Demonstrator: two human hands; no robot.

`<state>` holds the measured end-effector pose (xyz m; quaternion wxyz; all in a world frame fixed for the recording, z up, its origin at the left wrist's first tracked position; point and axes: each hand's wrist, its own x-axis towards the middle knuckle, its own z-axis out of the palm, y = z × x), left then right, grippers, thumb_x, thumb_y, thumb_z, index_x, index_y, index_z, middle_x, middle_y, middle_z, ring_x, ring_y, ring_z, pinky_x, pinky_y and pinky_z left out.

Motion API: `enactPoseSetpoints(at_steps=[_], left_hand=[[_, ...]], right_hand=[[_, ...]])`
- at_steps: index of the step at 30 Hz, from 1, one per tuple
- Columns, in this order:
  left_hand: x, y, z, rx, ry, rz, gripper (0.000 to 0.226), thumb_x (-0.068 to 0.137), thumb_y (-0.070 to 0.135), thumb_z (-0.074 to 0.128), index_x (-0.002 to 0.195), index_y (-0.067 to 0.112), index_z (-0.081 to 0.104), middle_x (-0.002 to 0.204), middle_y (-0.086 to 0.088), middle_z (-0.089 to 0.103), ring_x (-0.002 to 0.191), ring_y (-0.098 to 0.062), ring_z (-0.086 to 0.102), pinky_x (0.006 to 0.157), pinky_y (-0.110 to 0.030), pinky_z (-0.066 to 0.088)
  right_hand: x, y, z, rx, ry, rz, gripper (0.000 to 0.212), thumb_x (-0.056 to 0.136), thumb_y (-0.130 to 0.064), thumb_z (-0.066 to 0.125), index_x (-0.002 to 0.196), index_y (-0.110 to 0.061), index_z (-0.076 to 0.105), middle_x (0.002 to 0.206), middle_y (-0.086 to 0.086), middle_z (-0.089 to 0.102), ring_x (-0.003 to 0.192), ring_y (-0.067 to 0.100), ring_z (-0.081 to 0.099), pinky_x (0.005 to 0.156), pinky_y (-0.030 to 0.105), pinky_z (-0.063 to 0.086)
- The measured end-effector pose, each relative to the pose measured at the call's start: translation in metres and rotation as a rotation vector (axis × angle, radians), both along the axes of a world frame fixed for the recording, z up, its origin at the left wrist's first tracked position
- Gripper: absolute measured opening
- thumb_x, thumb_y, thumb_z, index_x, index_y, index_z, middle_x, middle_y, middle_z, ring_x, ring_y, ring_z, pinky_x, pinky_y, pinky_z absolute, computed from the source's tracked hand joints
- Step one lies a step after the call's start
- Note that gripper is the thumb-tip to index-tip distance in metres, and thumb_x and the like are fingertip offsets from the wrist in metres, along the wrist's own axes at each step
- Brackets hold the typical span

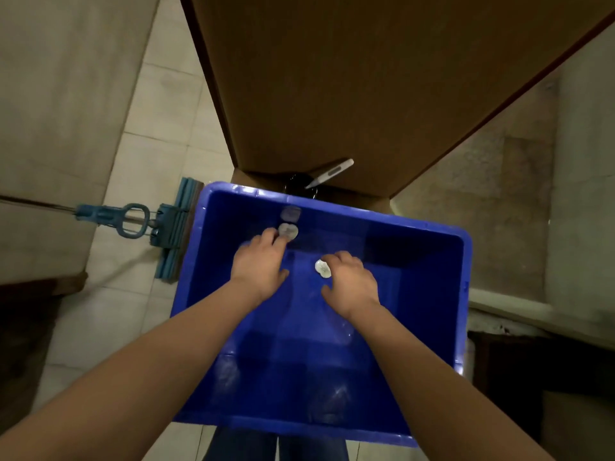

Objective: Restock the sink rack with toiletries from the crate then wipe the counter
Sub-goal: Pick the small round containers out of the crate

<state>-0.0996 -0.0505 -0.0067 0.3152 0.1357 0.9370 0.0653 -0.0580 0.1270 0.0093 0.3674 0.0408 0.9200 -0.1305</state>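
Crate [432, 294] dead centre, both our hands inside. Left hand [259, 266] has fingertips on a white piece [288, 230] at its 12 o'clock. Right hand [351, 282] curls against a second white piece [322, 268] at its 9 o'clock. Either grip clamped or just touching: we cannot tell. Mop [173, 227] on the floor at the crate's 9 o'clock.

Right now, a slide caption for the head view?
Left hand and right hand inside the blue crate, touching two small white items.
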Motion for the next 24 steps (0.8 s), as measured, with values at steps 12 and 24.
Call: enactPoseSetpoints(at_steps=[12, 24], left_hand=[[-0.007, 0.018, -0.072, -0.040, 0.085, 0.038, 0.069, 0.090, 0.034, 0.061, 0.149, 0.020, 0.027, 0.151, -0.006, 0.029, 0.122, -0.030, 0.043, 0.095, -0.038, 0.037], [0.000, 0.026, -0.088, 0.022, 0.105, 0.117, 0.063, 0.084, 0.048, 0.066, 0.140, 0.028, 0.043, 0.142, -0.008, 0.040, 0.122, -0.033, 0.042, 0.095, -0.041, 0.035]], right_hand=[[-0.004, 0.003, -0.078, -0.023, -0.018, -0.053, 0.055, 0.086, -0.019, 0.062, 0.138, -0.025, 0.043, 0.136, 0.006, 0.038, 0.121, 0.028, 0.042, 0.083, 0.038, 0.045], [-0.007, 0.005, -0.087, -0.070, 0.017, -0.097, 0.036, 0.078, -0.009, 0.063, 0.111, -0.019, 0.052, 0.121, 0.009, 0.044, 0.096, 0.033, 0.051, 0.065, 0.034, 0.039]])
